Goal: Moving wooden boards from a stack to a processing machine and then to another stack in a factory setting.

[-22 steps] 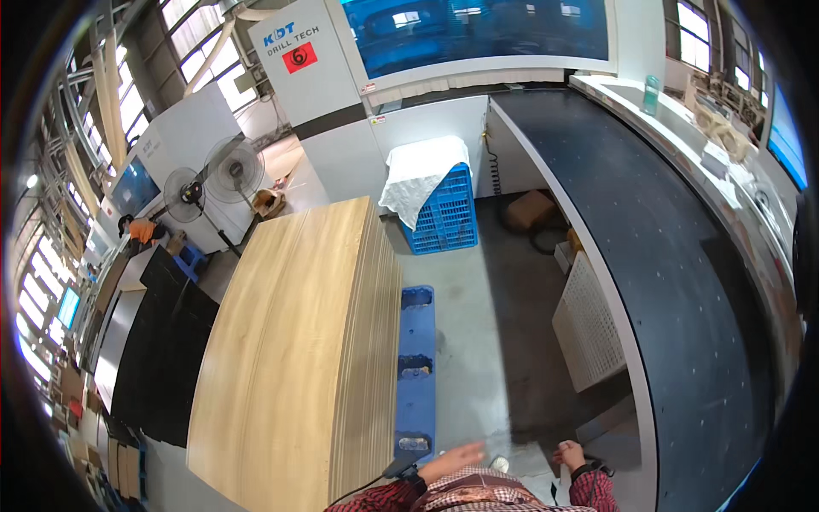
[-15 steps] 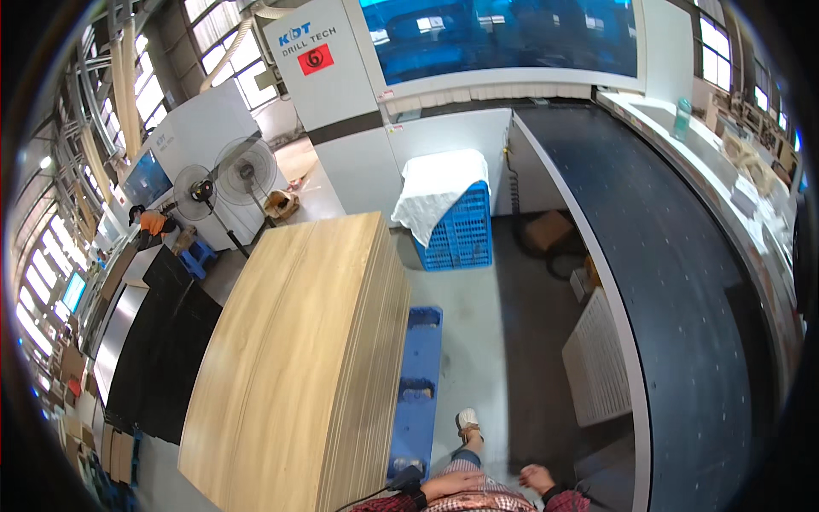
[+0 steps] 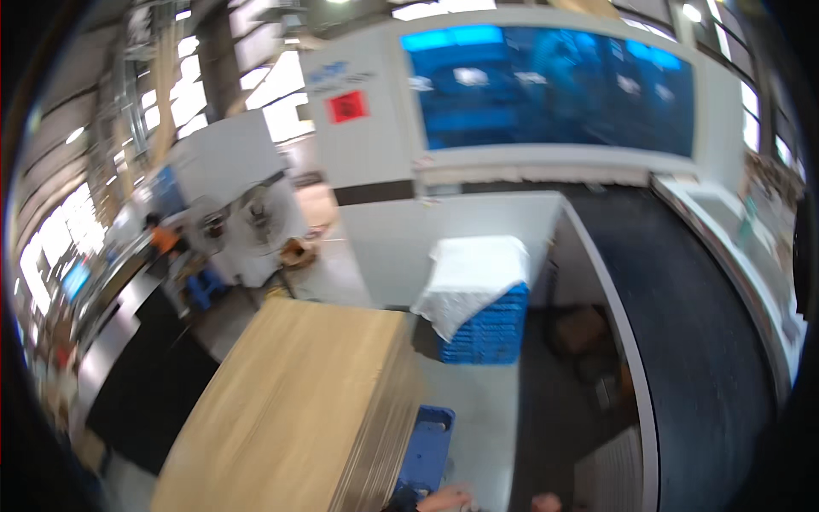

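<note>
At the lower edge my left hand (image 3: 445, 497) reaches in beside the near end of a blue pallet (image 3: 432, 439). Its fingers look stretched out, though blurred, and nothing shows in them. Only the top of my right hand (image 3: 546, 502) comes into the picture, farther right. Motion and the picture edge hide its fingers. To the left of both hands rises a tall stack of wood-grain boards (image 3: 290, 384), with its side of layered edges facing them. I cannot see either hand touching the boards.
A blue plastic crate (image 3: 486, 328) under a white cloth (image 3: 478, 269) stands ahead. Along the right runs a long dark machine bed (image 3: 682, 316). Behind is a white machine with a blue window (image 3: 554, 90). Fans (image 3: 260, 213) and a person in orange (image 3: 160, 239) are far left.
My view has tilted up, so the stack, crate and machine sit lower in the picture. Both hands have dropped toward the lower edge, and my legs and foot are out of sight.
</note>
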A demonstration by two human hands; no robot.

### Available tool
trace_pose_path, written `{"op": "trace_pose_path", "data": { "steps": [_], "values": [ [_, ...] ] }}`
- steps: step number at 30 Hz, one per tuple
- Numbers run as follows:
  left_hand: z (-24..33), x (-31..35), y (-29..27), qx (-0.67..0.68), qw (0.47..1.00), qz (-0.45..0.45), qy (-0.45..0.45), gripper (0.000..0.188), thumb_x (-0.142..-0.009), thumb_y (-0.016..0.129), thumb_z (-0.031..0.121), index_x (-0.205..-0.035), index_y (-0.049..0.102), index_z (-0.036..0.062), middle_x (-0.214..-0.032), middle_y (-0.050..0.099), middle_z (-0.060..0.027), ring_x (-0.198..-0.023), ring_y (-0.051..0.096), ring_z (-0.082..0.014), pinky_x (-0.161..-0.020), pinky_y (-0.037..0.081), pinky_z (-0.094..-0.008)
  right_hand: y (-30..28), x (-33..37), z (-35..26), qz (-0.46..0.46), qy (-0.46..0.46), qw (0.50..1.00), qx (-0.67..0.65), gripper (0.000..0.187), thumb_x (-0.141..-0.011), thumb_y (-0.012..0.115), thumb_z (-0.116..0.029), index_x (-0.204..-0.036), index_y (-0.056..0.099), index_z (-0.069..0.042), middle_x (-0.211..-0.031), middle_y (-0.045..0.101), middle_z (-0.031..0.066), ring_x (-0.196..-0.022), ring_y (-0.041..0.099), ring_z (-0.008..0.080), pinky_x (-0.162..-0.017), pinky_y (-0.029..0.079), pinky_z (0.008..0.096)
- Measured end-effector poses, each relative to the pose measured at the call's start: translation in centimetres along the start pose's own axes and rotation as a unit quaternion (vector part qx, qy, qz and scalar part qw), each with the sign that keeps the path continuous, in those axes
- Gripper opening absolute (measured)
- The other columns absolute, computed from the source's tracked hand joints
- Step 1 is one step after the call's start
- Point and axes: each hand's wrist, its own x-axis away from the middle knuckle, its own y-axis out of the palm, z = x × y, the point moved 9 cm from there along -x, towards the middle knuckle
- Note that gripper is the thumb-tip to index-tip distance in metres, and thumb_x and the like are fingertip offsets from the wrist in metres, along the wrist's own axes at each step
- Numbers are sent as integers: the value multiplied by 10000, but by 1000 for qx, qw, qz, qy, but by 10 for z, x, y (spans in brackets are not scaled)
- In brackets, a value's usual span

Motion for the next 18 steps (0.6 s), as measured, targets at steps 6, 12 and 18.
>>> {"op": "trace_pose_path", "data": {
  "steps": [6,12,18],
  "values": [
    [73,-18,-93,-281,949,82,119,359,-879,488,225,-1184,445,39,-968,588,-48,-904,539,-162,-850,412,-323,-71,-150,-35,-88,296,941,-137,360,-815,438,-314,-876,610,-4,-788,632,129,-689,620,234,-647,490,339],
    [142,-60,-88,41,974,222,-5,376,-902,431,276,-1208,409,58,-1006,592,-58,-912,555,-179,-793,440,-341,-63,-291,24,-202,286,920,-174,341,-841,456,-287,-907,579,25,-843,620,152,-686,612,243,-610,494,333],
    [210,-153,-141,148,938,311,42,470,-857,516,293,-1222,426,11,-1086,563,-78,-854,587,-155,-714,491,-303,-212,-552,145,-41,-23,999,-18,180,-758,496,-202,-651,564,-74,-661,565,46,-555,564,173,-468,431,303]
  ]
}}
